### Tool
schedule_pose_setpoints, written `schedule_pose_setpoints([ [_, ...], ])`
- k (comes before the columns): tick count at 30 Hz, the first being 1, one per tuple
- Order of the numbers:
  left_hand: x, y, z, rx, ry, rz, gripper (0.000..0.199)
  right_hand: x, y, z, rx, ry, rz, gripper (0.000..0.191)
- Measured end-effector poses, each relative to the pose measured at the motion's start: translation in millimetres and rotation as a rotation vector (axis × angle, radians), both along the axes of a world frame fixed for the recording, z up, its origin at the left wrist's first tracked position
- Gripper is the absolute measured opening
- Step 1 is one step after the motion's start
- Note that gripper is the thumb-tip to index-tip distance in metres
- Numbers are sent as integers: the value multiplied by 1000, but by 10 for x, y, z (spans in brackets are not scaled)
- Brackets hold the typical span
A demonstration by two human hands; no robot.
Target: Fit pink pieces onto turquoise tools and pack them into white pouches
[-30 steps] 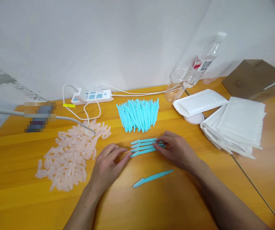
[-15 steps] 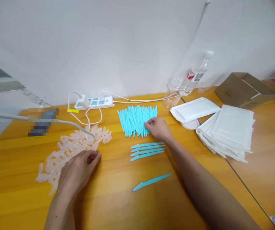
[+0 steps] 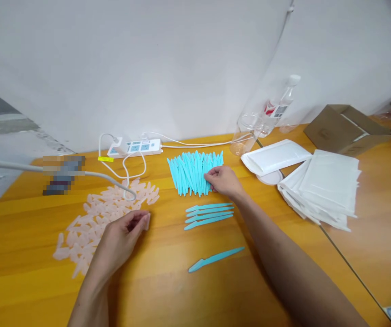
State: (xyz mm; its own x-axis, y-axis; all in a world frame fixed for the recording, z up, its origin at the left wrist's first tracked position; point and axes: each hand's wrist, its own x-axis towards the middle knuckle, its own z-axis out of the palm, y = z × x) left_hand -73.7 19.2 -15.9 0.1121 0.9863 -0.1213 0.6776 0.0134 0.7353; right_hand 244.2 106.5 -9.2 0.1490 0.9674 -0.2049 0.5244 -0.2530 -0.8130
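Many turquoise plastic sticks [image 3: 188,172] lie side by side in a heap near the wall. At the heap's right side my right hand [image 3: 223,180] has its fingertips pinched on a turquoise stick. Below it, several turquoise sticks [image 3: 209,215] lie in a row, and a single turquoise stick [image 3: 216,260] rests nearer to me. My left hand [image 3: 122,234] is closed, thumb against fingers, with a small translucent pink piece [image 3: 147,221] between the fingertips. It hovers at the right edge of a spread pile of pale pink pieces [image 3: 96,213].
A white power strip [image 3: 144,147] with cables stands by the wall; a thick cable [image 3: 103,176] hangs over the pink pile. A phone [image 3: 65,176] lies left. Rightward are a clear jar [image 3: 246,134], a bottle [image 3: 279,109], white padded envelopes [image 3: 332,177] and a cardboard box [image 3: 332,129].
My left hand has moved slightly right and up, away from the pink pile, and a pink piece now shows at its fingertips. My right hand stays almost still at the turquoise heap.
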Motion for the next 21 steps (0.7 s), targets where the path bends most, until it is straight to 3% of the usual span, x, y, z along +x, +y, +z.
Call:
schedule_pose_setpoints([
  [3,53,-11,-46,-65,-206,-33,48,129,-130,111,-9,125,24,14],
  [9,91,-37,-112,-146,-214,-30,49,566,-559,120,-82,529,178,25],
  [13,108,-23,-125,-122,-191,-67,44,654,-752,71,-161,423,336,29],
  [17,150,-22,-68,-84,-123,-106,40,512,-823,123,-139,316,512,29],
  [21,230,-73,0,-115,-162,-182,40,375,-864,140,-102,271,564,27],
])
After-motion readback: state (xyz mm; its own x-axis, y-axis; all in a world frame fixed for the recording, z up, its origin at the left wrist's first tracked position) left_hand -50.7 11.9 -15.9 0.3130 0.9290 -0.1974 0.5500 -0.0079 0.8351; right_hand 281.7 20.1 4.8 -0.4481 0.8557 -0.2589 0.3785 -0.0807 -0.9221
